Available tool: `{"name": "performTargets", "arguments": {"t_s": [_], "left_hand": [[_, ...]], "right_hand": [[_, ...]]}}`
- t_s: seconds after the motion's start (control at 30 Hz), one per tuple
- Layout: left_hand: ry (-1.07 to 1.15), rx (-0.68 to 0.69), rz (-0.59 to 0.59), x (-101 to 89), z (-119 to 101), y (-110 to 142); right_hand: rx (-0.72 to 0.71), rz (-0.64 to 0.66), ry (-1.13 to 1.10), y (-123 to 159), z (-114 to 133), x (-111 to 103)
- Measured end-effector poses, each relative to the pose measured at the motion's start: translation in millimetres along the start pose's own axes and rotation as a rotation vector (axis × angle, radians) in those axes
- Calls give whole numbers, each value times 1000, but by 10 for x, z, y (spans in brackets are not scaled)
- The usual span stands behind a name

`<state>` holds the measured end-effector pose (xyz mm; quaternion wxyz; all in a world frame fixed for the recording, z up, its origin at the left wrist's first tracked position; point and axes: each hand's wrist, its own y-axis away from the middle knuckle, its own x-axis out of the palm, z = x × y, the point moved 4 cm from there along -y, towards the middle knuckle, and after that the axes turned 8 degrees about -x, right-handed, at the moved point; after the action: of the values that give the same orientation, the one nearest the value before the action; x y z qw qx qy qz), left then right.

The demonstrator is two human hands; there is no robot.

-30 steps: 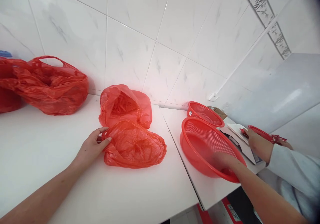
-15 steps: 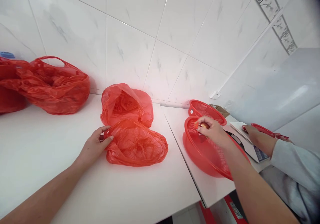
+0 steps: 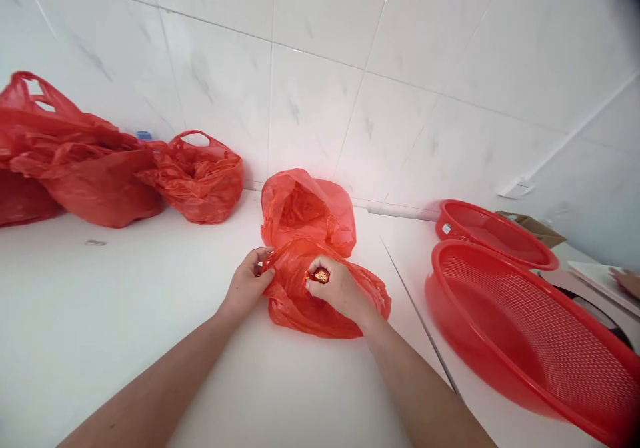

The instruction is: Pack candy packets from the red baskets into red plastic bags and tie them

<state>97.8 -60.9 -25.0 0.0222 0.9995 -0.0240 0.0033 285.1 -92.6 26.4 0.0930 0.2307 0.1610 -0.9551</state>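
A thin red plastic bag [image 3: 295, 318] lies spread with its mouth open on the white table. My left hand [image 3: 246, 288] pinches the left edge of this bag between thumb and fingers. Over the bag's opening is my right hand [image 3: 343, 291], closed around a small red-and-gold wrapped piece [image 3: 321, 275]; its gold face shows between the fingers. Just behind stands another red plastic bag [image 3: 343, 201], partly open at the front. What lies inside either bag cannot be made out.
On the right stands a large red mesh basket [image 3: 480, 321], with a second red basket [image 3: 490, 235] behind it. Filled red bags [image 3: 115, 188] line the wall at left. Part of another person's hand [image 3: 627, 280] shows at the right edge, near a scale [image 3: 595, 311].
My right hand has moved left from the large basket to over the open bag, carrying the wrapped piece. My left hand keeps its hold on the bag's edge. The view has turned left.
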Motion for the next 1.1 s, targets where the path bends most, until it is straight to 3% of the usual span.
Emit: {"name": "performTargets", "arguments": {"t_s": [0.13,0.43,0.63,1.1], "left_hand": [[84,-22,10,12,9,-19],[52,-87,15,25,15,-45],[16,-126,-4,38,-1,-45],[3,-147,3,34,5,-34]], "right_hand": [[107,-46,-117,17,-248,3],[141,91,-397,71,-551,-127],[114,132,-484,40,-586,-138],[113,102,-386,56,-552,-217]]}}
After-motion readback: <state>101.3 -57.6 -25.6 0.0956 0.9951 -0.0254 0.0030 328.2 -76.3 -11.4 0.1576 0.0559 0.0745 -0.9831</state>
